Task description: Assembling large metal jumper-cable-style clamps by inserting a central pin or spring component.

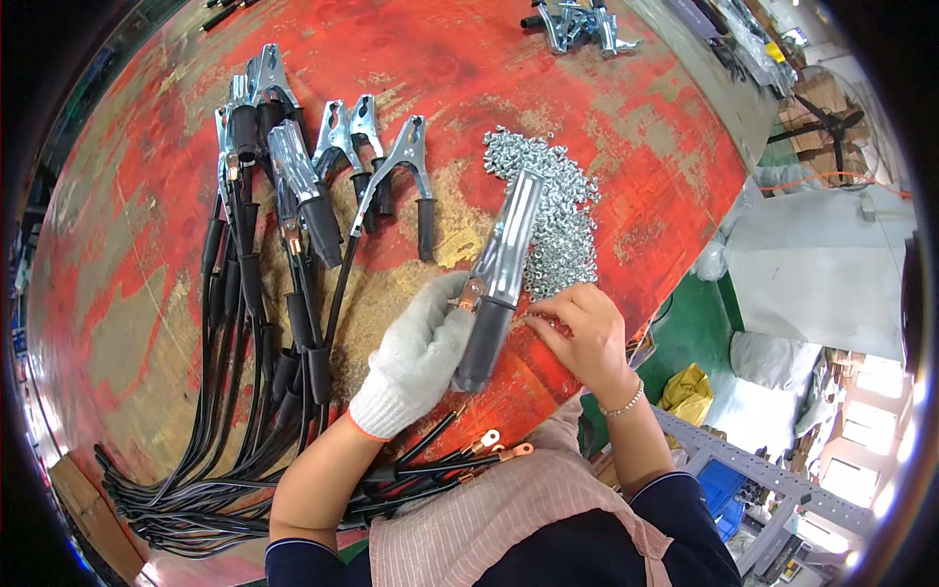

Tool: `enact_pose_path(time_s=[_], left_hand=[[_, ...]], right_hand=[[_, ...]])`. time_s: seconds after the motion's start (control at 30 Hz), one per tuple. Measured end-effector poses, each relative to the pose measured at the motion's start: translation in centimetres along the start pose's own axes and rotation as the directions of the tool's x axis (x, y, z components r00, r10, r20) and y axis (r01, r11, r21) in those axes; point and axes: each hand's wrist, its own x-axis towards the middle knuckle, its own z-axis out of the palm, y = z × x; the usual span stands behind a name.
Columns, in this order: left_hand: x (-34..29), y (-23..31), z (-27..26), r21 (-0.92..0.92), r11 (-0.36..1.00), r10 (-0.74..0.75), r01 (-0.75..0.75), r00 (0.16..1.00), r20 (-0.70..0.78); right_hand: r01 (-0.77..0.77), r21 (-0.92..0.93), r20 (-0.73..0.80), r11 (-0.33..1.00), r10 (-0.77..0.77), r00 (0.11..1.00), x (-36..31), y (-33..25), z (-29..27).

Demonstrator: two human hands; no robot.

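My left hand (416,357), in a white knit glove, is closed round a metal spring clamp (506,262) with black handle grips. The clamp is held tilted, jaws pointing away from me. A copper cable lug (472,293) shows against its side by my gloved fingers. My bare right hand (590,338) is just right of the clamp's handle, at the near edge of a heap of small silvery nuts (565,220). Its thumb and fingers are pinched together; whatever they may hold is too small to make out.
Several clamps with black cables (230,362) lie on the left of the worn red table (391,59). More loose clamps (577,27) sit at the far edge. Cables with bare copper lugs (514,451) lie close to my apron. A fan (831,122) stands beyond the table's right side.
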Motion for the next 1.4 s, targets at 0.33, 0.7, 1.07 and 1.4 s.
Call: enact_pose_path(time_s=[0.33, 0.7, 1.07, 1.4], left_hand=[[-0.9, 1.1, 1.1, 0.193, 0.98, 0.029, -0.038, 0.998, 0.048], [-1.1, 1.8, 0.9, 0.284, 0.958, 0.053, -0.05, 0.999, -0.001], [-0.9, 1.4, 1.0, 0.278, 0.957, 0.072, -0.078, 0.997, 0.032], [-1.0, 1.9, 0.8, 0.207, 0.978, -0.004, 0.004, 1.0, 0.002]], right_hand=[[0.111, 0.248, -0.251, 0.962, -0.047, 0.967, 3.4, -2.8, -0.3], [0.114, 0.197, -0.239, 0.974, -0.065, 0.969, 4.4, -4.5, 0.2], [0.159, 0.245, -0.276, 0.956, -0.088, 0.957, 4.4, -4.1, 0.5], [0.27, 0.193, -0.269, 0.943, -0.214, 0.939, 3.4, -3.8, 0.1]])
